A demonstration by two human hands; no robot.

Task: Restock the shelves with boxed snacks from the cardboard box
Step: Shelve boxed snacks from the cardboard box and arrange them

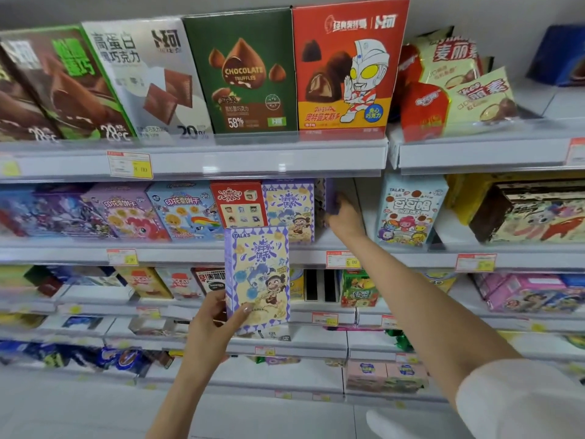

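Right sleeve (pixel 519 400): white, at 5 o'clock of the view and closest to the lens. A bare forearm runs from it up toward the centre.
Right hand (pixel 343 217): just toward 1 o'clock from the centre, reaching into the middle shelf (pixel 177 253). Its fingers are curled round a purple-edged box (pixel 327 194).
Purple-edged box: on the middle shelf with its narrow side turned outward. How deep it sits is hidden by the hand.
Left hand (pixel 215 324): at 7 o'clock from the centre, thumb across the front and fingers behind, gripping the lower left corner of a cream-and-purple box (pixel 258 277).
Cream-and-purple box: upright with its front to the camera, held in front of the shelf rim.
Twin box (pixel 289 210): same print, standing on the middle shelf at 12 o'clock of the held one. A red box (pixel 239 204) is at its 9 o'clock.
Light-blue box (pixel 410 210): on the same shelf, at 3 o'clock of the right hand, with a gap between them.
Top shelf (pixel 221 160): a green truffle box (pixel 250 77) and a red cartoon-hero box (pixel 345 68) stand side by side at 12 o'clock.
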